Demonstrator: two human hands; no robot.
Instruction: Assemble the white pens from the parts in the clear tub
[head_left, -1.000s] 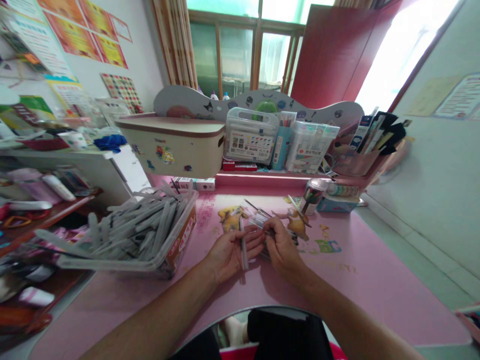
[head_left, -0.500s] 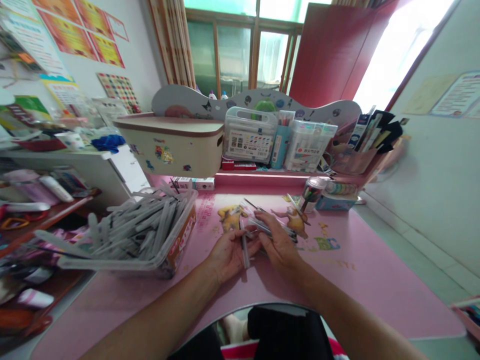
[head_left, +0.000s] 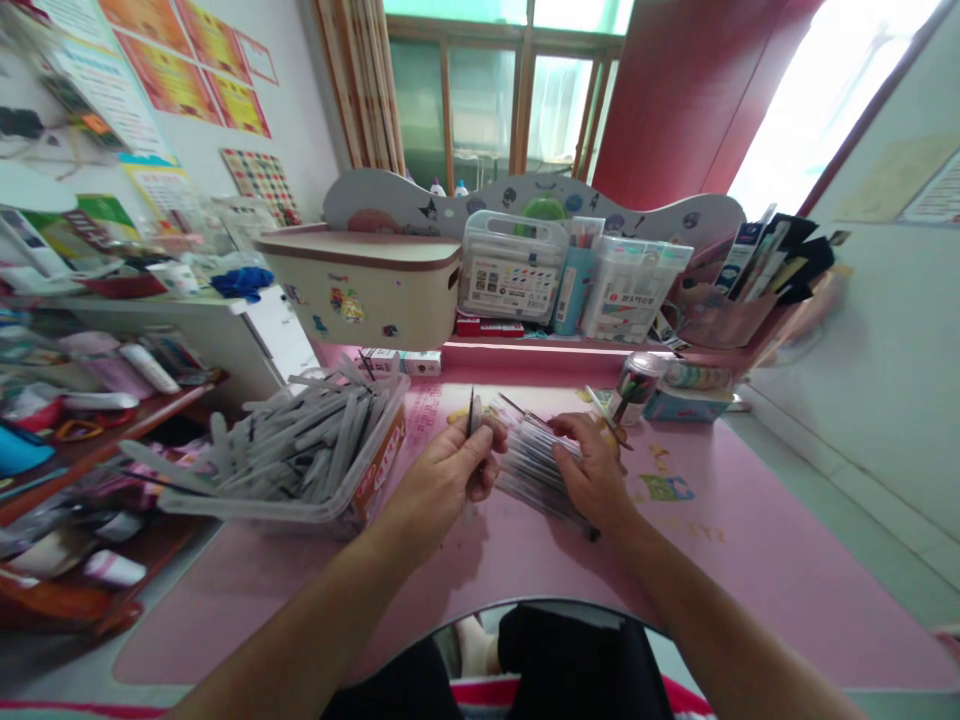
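My left hand [head_left: 448, 477] is closed on a single pen [head_left: 472, 412], which stands nearly upright above my fingers. My right hand [head_left: 595, 468] rests on a fanned bundle of clear-wrapped pens [head_left: 534, 461] lying on the pink desk [head_left: 750, 560], its fingers curled over the bundle's right side. The two hands are close together at the middle of the desk. To the left stands a clear plastic bin [head_left: 300, 455] heaped with several grey wrapped pens.
A cream storage box [head_left: 360, 285], marker cases [head_left: 513, 270] and a pen holder [head_left: 750, 290] line the raised back shelf. A small can [head_left: 634, 385] and tape rolls [head_left: 694, 378] sit behind my right hand. Cluttered shelves [head_left: 82, 400] stand at left.
My left hand turned over and raised its pen from lying flat to nearly upright. My right hand shifted right onto the bundle, which now lies fanned out on the desk.
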